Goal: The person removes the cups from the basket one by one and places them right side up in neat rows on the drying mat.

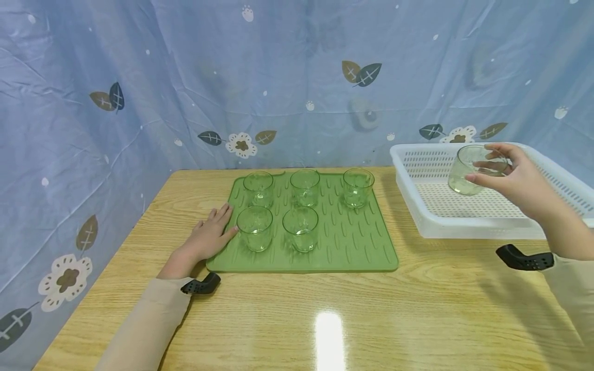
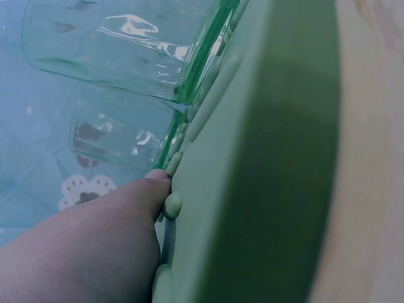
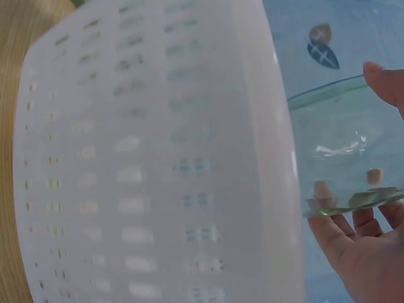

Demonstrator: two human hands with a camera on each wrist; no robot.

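Note:
My right hand (image 1: pixel 524 180) holds a clear glass cup (image 1: pixel 465 172) over the white basket (image 1: pixel 468 226), its thumb on one side and fingers on the other. In the right wrist view the same cup (image 3: pixel 341 148) shows beyond the basket's rim. At the left edge of the green mat (image 1: pixel 357 252) rests my left hand (image 1: pixel 207 238), fingers extended, thumb close to the front left glass cup (image 1: pixel 255 229). Beside that cup stands another glass cup (image 1: pixel 300 230). Three more form the back row: a left cup (image 1: pixel 259 190), a middle cup (image 1: pixel 305 188) and a right cup (image 1: pixel 357 188).
The perforated basket stands right of the mat on a wooden table (image 1: pixel 260 324). Behind them hangs a blue curtain (image 1: pixel 301 62) with leaf and flower prints. Black straps (image 1: pixel 524 258) sit at both wrists. A bright reflection lies on the front of the table.

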